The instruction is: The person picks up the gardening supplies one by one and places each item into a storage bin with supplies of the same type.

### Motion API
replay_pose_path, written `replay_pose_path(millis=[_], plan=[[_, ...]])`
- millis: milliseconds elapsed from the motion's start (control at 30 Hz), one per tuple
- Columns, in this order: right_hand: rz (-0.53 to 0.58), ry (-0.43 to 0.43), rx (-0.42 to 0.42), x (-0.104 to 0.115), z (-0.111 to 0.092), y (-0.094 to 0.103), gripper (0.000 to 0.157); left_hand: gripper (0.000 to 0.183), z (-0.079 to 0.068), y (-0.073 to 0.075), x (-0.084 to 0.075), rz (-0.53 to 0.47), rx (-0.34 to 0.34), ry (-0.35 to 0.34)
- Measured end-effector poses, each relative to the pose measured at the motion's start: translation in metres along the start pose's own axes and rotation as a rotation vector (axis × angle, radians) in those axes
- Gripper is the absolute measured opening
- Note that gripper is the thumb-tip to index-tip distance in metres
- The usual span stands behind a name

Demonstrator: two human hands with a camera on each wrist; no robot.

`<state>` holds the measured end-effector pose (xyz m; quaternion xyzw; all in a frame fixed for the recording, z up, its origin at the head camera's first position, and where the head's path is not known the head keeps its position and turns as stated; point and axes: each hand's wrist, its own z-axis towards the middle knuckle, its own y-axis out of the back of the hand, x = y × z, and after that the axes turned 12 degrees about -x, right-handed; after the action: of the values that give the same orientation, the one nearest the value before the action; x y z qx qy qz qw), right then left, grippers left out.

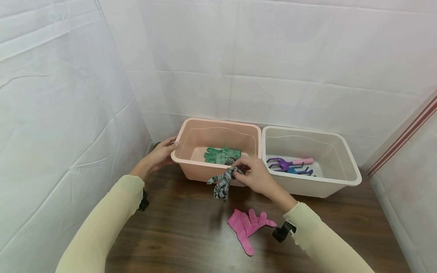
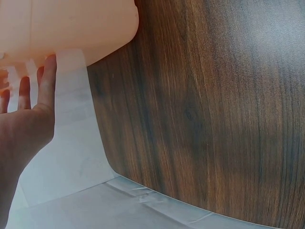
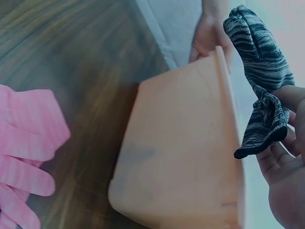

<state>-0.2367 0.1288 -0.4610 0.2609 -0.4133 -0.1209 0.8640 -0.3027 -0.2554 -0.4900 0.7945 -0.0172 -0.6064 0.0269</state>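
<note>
My right hand (image 1: 257, 176) pinches a black-and-grey striped knit glove (image 1: 222, 184) over the front rim of the pink bin (image 1: 205, 170). In the right wrist view, the striped glove (image 3: 264, 71) hangs bunched from the fingers and thumb. My left hand (image 1: 160, 153) rests against the bin's left end, its fingers (image 2: 46, 88) fairly straight along the outer wall. Inside the bin lies a green glove (image 1: 218, 154). A striped patch shows beside it; whether it belongs to the held glove I cannot tell. A pink glove (image 1: 247, 227) lies on the table below my right hand.
Right beside the pink bin stands a whitish bin (image 1: 307, 185) holding a purple hand rake (image 1: 281, 163), a blue rake (image 1: 300, 170) and a pink handle (image 1: 304, 161). Both bins sit on a dark wooden table (image 1: 170, 227), with white sheeting (image 1: 211, 91) behind and at the sides.
</note>
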Motion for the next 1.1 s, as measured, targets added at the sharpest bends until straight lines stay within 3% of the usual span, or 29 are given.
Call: replay_pose_path(millis=[267,600,1100], plan=[[0.067,-0.061,-0.024,0.0,0.02,0.013,0.013,0.064,0.0,0.002,0.0,0.013,0.003,-0.004],[0.047,-0.044,-0.06,-0.004,0.046,0.015,0.012,0.065,0.002,0.002,0.0,0.01,0.014,-0.007],[0.013,-0.251,-0.097,-0.033,0.067,0.007,0.012,0.064,0.001,0.002,0.0,-0.002,0.008,-0.015]])
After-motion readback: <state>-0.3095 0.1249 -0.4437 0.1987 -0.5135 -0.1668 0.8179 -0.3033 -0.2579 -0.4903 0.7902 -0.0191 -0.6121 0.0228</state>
